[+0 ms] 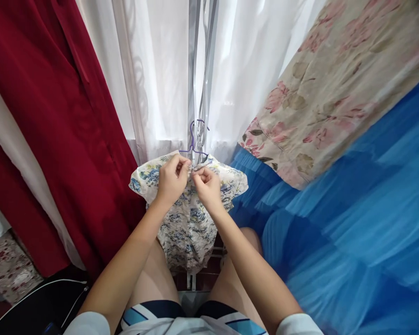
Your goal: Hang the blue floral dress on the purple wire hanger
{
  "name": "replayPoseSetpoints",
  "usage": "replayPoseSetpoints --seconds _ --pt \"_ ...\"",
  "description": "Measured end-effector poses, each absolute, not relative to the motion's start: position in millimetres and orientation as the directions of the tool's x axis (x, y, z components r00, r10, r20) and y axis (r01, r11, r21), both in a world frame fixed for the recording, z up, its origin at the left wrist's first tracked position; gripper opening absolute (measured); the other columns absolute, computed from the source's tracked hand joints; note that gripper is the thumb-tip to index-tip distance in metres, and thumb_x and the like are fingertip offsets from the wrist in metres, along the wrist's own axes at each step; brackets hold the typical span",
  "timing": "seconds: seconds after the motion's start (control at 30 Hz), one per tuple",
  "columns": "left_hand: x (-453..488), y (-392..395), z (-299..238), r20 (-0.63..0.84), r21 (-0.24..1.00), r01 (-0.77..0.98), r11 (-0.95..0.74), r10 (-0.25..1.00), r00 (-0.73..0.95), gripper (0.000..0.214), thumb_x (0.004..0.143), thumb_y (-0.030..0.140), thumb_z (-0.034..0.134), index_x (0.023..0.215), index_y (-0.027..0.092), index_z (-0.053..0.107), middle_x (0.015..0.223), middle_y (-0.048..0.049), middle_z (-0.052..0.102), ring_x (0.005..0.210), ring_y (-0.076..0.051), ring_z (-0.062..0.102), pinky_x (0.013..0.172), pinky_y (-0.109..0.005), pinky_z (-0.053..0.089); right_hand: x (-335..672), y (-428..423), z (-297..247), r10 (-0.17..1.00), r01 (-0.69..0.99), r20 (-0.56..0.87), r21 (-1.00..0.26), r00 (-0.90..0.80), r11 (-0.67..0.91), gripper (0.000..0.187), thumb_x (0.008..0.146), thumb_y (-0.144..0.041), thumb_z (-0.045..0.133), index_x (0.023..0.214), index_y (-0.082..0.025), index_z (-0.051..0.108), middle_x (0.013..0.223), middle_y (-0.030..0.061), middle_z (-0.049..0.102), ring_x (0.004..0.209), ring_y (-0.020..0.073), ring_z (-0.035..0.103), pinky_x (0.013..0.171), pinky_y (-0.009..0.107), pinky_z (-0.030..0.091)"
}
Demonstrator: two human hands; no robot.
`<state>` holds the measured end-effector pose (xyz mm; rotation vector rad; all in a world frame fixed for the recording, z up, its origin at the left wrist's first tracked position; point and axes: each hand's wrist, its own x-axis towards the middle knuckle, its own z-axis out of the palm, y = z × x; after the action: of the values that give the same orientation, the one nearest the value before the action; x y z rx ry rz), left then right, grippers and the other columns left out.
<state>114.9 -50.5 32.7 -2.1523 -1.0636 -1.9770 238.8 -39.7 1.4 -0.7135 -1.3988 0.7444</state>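
left hand (172, 179) pinching blouse (188, 223) collar | right hand (206, 185) pinched on the placket | light, floppy cotton, probably best gripped at the neckline near the hanger (194, 139)

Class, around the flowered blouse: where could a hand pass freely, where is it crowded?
Free: above the blouse, between the red garment and the metal pole, before the white curtain. Crowded: the collar, where left hand and right hand pinch below the purple hanger; blue fabric abuts the opposite sleeve.
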Motion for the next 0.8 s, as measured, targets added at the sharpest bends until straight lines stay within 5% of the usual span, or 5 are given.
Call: replayPoseSetpoints --seconds 0.17,0.33,0.53,0.7,0.8 --pt "52 -22 21 0.796 0.57 0.381 -0.728 0.374 -0.476 0.022 0.094 0.035 0.056 0.091 0.014 0.062 0.084 -0.0028 0.063 0.077 -0.013 0.06 0.074 -0.024 0.047 243 -44 -27 0.808 0.137 0.581 -0.796 -0.099 0.589 0.019 0.084 -0.029 0.057 0.068 -0.021 0.049 0.05 -0.0067 0.043 0.045 0.0097 0.038 0.048 0.023 0.028" --pt "-11 7 -24 0.264 0.824 -0.095 -0.559 0.527 -0.808 0.021 0.093 0.031 0.053 0.079 0.016 0.05 0.075 0.0021 0.055 0.071 -0.009 0.055 0.075 -0.024 0.047 262 -63 -43 0.81 0.268 0.561 -0.764 -0.172 0.586 0.014 0.083 -0.025 0.057 0.07 -0.021 0.052 0.053 -0.0051 0.048 0.049 0.0112 0.043 0.051 0.024 0.03" --pt "40 -33 -117 0.08 0.896 -0.318 -0.309 0.818 -0.57 0.045 0.078 0.051 0.066 0.064 0.018 0.04 0.062 0.0026 0.05 0.062 -0.012 0.057 0.07 -0.033 0.051 293 -73 -87 0.907 0.129 0.416 -0.897 -0.073 0.422 0.018 0.081 -0.028 0.057 0.067 -0.021 0.048 0.053 -0.0055 0.044 0.049 0.0107 0.038 0.049 0.024 0.028" --pt "121 -86 -152 0.157 0.904 -0.334 -0.268 0.933 -0.324 0.039 0.074 0.052 0.073 0.077 0.016 0.058 0.072 -0.0003 0.058 0.068 -0.013 0.057 0.07 -0.026 0.049 320 -90 -141 0.95 0.161 0.289 -0.938 -0.121 0.306 0.02 0.078 -0.026 0.055 0.061 -0.02 0.049 0.051 -0.0047 0.046 0.047 0.0106 0.04 0.048 0.023 0.032" --pt "155 -109 -132 0.283 0.912 -0.26 -0.317 0.946 -0.16 0.029 0.085 0.045 0.066 0.083 0.017 0.062 0.075 -0.0009 0.058 0.072 -0.013 0.056 0.071 -0.024 0.046 329 -111 -149 0.929 0.236 0.184 -0.934 -0.322 0.267 0.009 0.067 -0.022 0.07 0.074 -0.017 0.065 0.068 0.0007 0.065 0.06 0.0153 0.055 0.058 0.026 0.045"
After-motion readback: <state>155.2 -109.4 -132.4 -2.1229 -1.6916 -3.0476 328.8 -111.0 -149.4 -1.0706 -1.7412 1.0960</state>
